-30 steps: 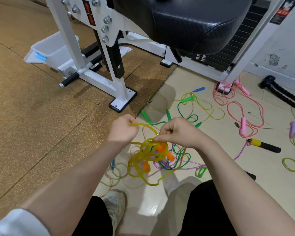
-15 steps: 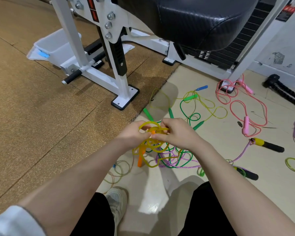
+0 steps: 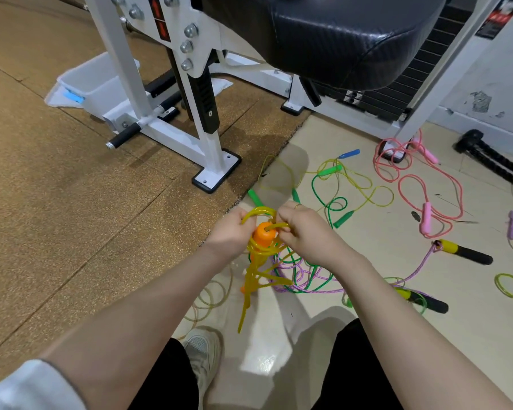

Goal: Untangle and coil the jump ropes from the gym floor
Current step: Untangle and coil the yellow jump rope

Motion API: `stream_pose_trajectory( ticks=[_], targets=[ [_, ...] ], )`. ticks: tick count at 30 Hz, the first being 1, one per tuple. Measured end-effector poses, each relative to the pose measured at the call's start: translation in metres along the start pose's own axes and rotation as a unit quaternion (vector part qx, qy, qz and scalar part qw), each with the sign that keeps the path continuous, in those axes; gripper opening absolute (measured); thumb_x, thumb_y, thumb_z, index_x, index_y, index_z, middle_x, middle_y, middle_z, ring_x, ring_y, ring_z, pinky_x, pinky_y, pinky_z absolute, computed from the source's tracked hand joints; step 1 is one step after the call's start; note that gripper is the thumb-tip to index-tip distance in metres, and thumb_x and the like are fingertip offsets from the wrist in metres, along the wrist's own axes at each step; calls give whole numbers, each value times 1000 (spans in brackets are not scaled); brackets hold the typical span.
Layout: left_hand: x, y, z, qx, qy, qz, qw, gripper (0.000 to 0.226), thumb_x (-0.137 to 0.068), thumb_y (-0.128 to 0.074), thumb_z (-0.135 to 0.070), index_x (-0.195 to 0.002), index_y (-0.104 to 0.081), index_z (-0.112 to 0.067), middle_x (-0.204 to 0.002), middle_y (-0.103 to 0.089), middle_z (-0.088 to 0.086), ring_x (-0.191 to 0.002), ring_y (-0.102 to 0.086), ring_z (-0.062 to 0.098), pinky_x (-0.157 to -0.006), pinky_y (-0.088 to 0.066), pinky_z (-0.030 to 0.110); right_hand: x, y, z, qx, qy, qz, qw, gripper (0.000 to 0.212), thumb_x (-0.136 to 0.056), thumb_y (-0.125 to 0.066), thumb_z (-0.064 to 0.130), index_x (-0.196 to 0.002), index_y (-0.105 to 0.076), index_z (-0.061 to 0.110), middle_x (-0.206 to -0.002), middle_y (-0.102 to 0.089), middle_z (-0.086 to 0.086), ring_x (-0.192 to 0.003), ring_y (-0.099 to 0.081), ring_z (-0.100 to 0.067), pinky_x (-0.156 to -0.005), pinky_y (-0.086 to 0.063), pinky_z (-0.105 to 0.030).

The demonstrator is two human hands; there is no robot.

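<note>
1. Head view: the yellow jump rope (image 3: 256, 270) is up off the floor in the middle of the frame, bunched in loops between both hands, with strands hanging down from it.
2. An orange handle (image 3: 264, 235) of this rope stands up between the hands, with yellow loops round it.
3. Left hand (image 3: 231, 235): its grip is curled tight round the yellow loops, just left of the orange handle.
4. Right hand (image 3: 301, 229): its grip pinches a yellow strand right beside the top of the handle. A ring sits on one finger.
5. Under the hands, a green rope (image 3: 290, 284) and a purple rope (image 3: 308, 276) lie mixed up in a pile on the pale floor (image 3: 353, 291).
6. The purple rope runs to the right to a yellow and black handle (image 3: 464, 252). One more such handle (image 3: 421, 298) lies lower right.
7. Above the hands lie green handles (image 3: 343, 218) and a thin yellow-green rope (image 3: 365, 187) with a blue handle (image 3: 349, 153).
8. A pink rope (image 3: 412, 184) curls at the upper right, near the white machine leg.
9. A clear, pale rope (image 3: 211, 294) lies in rings lower left of the hands, above a grey shoe (image 3: 203, 355).
10. A white gym machine (image 3: 190, 108) with a black padded seat (image 3: 338, 39) fills the top, standing on the brown mat (image 3: 71, 217).
</note>
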State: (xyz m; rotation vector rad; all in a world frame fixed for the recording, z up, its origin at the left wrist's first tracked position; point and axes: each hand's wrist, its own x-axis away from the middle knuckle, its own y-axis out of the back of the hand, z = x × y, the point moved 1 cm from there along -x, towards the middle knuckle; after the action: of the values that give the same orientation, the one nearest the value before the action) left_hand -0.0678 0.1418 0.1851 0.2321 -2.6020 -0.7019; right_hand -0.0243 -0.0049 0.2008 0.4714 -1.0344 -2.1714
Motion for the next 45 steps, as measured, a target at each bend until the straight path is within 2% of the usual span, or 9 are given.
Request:
stream_pose_trajectory(
  ticks=[4,7,10,19,24,27,31,37,45],
  targets=[
    [-23,21,33,136,174,-64,973,11,-95,-46,-10,-97,-55,-5,-80,-59,9,-70,-54,24,-74,-44,34,5,11,0,-140,-37,-152,978,19,-84,-58,17,-71,-44,17,-103,-51,-3,-93,-49,-6,-78,-35,-17],
    [-31,43,57,189,263,-117,939,23,-91,-43,-3,-68,-47,-8,-66,-47,8,-58,-46,21,-65,-42,32,9,37,-2,-436,-147,-243,854,19,-96,-49,25,-79,-55,17,-81,-59,3,-68,-56,-7,-73,-48,-23],
    [-29,43,60,206,260,-137,933,17,-88,-45,-3,-71,-48,-6,-63,-47,9,-58,-48,22,-61,-41,31,11,46,-5,-445,-208,-212,845,30,-102,-34,27,-76,-43,14,-55,-54,5,-35,-35,-8,-38,-29,-16],
    [-19,41,25,275,115,-175,938,31,-94,-41,0,-122,-42,-12,-73,-54,3,-59,-51,15,-52,-44,26,5,31,8,-580,-268,-115,761,16,-100,-37,19,-111,-47,13,-60,-52,-3,-34,-38,-11,-38,-27,-16],
    [-10,37,5,315,197,-108,922,42,-95,-25,7,-134,-38,-4,-61,-49,8,-36,-54,16,-32,-37,16,1,25,-1,-7,-358,-56,932,51,-89,-56,41,-122,-44,4,-123,-52,-15,-111,-51,-32,-90,-42,-38],
    [-2,39,-20,432,189,-45,881,50,-93,-25,10,-137,-36,-12,-46,-54,8,-33,-57,14,-38,-49,25,6,4,7,21,-250,-39,967,64,-89,-56,43,-139,-37,9,-153,-20,-15,-139,-26,-28,-108,-25,-32],
    [5,51,-34,539,150,-15,829,45,-94,-25,8,-132,-45,-7,-54,-55,8,-44,-60,17,-40,-51,24,10,-22,20,-92,-139,71,983,35,-91,-55,39,-106,-62,8,-103,-64,-14,-94,-57,-23,-78,-37,-27],
    [-1,63,-21,616,110,-192,756,53,-92,-21,13,-136,-36,-14,-78,-48,11,-64,-50,17,-45,-41,17,6,-15,3,62,-73,-22,995,37,-90,-53,46,-65,-47,19,-63,-42,3,-73,-50,-26,-65,-44,-42],
    [-4,58,-6,421,149,-135,885,55,-97,-49,-28,-145,-24,-20,-108,-61,1,-71,-62,7,-51,-50,16,10,15,7,-335,-124,37,933,26,-96,-49,17,-78,-65,9,-44,-37,12,-43,-29,-1,-45,-24,-14]
  ],
)
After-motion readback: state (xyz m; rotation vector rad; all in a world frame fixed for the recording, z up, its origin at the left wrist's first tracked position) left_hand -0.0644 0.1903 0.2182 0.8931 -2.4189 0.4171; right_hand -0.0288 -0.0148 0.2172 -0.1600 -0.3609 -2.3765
